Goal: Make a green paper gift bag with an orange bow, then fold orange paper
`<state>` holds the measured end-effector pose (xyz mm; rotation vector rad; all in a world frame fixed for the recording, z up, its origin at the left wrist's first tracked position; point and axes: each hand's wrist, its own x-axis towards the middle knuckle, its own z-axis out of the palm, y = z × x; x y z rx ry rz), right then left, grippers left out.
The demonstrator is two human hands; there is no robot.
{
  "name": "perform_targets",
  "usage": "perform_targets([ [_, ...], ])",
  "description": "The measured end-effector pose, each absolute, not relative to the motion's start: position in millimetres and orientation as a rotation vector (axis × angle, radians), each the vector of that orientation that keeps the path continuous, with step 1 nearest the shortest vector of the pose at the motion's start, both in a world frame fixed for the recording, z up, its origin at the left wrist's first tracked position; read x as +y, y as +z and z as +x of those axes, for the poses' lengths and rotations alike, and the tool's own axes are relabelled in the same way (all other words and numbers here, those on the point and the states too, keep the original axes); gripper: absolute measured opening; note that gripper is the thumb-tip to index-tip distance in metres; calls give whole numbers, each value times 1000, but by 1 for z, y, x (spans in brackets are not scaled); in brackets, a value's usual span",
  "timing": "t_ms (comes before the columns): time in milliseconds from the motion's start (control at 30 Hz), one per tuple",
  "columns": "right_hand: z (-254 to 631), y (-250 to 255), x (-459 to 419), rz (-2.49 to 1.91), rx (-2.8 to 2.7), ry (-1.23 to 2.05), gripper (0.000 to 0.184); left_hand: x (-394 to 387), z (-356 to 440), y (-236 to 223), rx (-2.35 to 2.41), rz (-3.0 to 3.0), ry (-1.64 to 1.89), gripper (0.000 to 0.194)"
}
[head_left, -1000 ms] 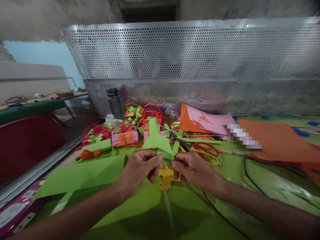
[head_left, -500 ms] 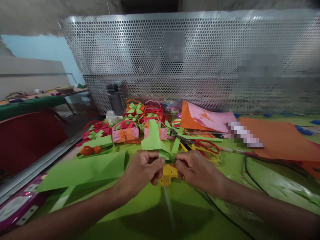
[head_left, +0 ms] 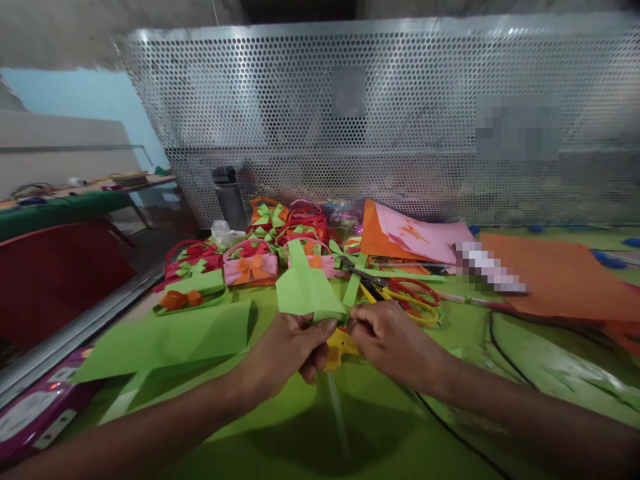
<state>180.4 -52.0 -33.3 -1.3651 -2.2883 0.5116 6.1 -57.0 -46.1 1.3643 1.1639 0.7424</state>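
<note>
My left hand (head_left: 297, 345) is closed on the lower edge of a light green cut-out sheet (head_left: 307, 290), thumb on top. This sheet looks like felt or foam, with a narrow strip standing up at its far end and a fold along its near edge. At the sheet's right corner is my right hand (head_left: 387, 337), its fingers pinched together; whatever they hold is hidden. Beneath both hands lies a yellow glue gun (head_left: 336, 352), partly covered, with a translucent glue stick (head_left: 339, 417) pointing towards me.
Small bags with bows (head_left: 250, 269) crowd the back. Scissors (head_left: 410, 290) lie right of centre, beside orange and pink sheets (head_left: 430, 240). A green sheet (head_left: 175, 340) lies left, a dark bottle (head_left: 230, 200) behind. A black cable (head_left: 455, 437) crosses the right; perforated metal (head_left: 300, 133) stands behind.
The green cut-out has tilted so its broad face now shows, and its strip leans slightly left. My left hand has dropped a little with it; my right hand has barely moved.
</note>
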Motion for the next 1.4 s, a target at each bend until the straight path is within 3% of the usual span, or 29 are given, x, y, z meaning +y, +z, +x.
perform_targets([
  [500,183,-36,-57,-1416,-2416,224,22,-62,11,-48,1245,1679,786,38],
  [967,184,-22,-59,-1391,-2450,364,23,-64,6,-50,1162,1847,761,40],
  [1133,182,-20,-59,-1464,-2627,269,12,-65,4,-46,1167,2065,753,38],
  [1233,179,-19,-58,-1534,-2706,177,20,-67,5,-43,1202,2174,748,39],
  [1400,185,-18,-51,-1397,-2638,557,21,-67,3,-44,1230,2166,736,39],
])
